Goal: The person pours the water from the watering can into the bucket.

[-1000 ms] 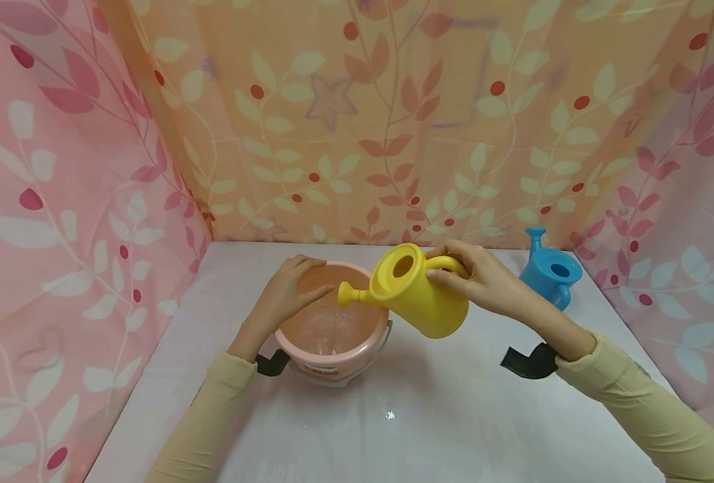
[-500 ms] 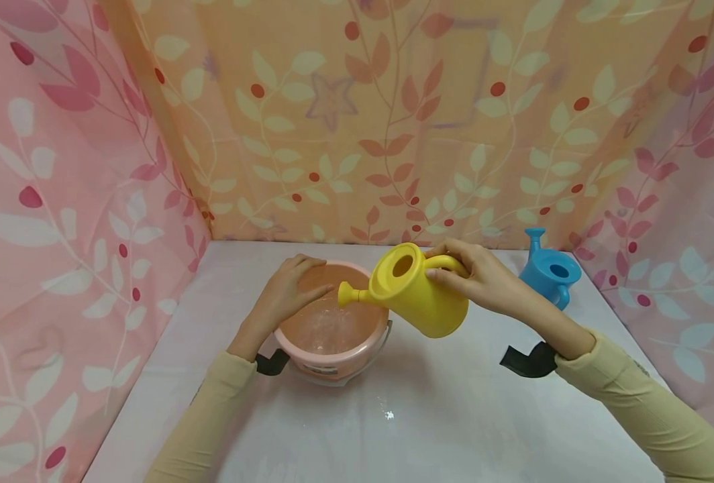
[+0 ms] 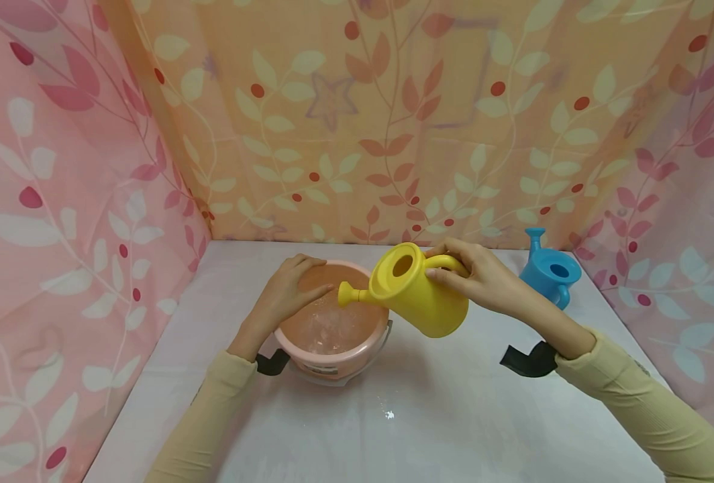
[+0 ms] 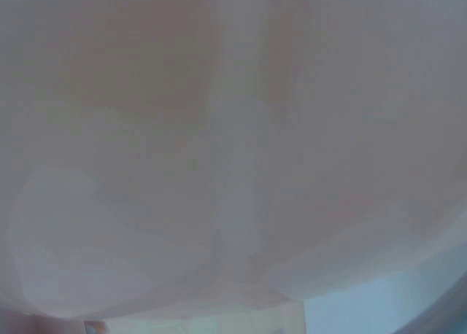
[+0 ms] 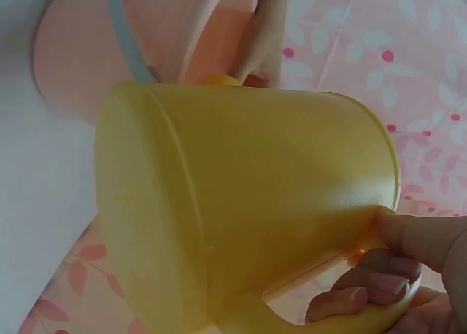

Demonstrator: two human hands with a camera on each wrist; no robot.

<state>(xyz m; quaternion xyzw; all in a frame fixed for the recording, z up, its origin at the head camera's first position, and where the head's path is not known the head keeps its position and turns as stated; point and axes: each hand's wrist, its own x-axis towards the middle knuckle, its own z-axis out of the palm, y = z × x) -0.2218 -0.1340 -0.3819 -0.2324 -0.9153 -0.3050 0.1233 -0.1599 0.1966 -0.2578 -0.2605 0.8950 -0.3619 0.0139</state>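
Note:
My right hand (image 3: 484, 278) grips the handle of a yellow watering can (image 3: 432, 302) and keeps it tilted to the left. The can's rose overlaps the opening of a pink bucket (image 3: 339, 359). Ripples break up the water (image 3: 329, 329) inside, below the rose. On the bucket's left side, my left hand (image 3: 284, 288) rests over the rim, its thumb stretched out above the opening. The right wrist view shows fingers (image 5: 372, 283) curled through the can's handle. Filling most of the left wrist view is the blurred bucket wall (image 4: 241, 166); the left fingers are hidden there.
A blue watering can (image 3: 550, 275) stands at the back right of the white-covered table (image 3: 453, 416). Small wet spots (image 3: 390, 414) shine in front of the bucket. Patterned cloth (image 3: 357, 134) hangs behind and on both sides. Black straps (image 3: 529, 360) show near the wrists.
Both hands, the yellow watering can and the bucket keep their places. Only the ripples on the water in the bucket shift.

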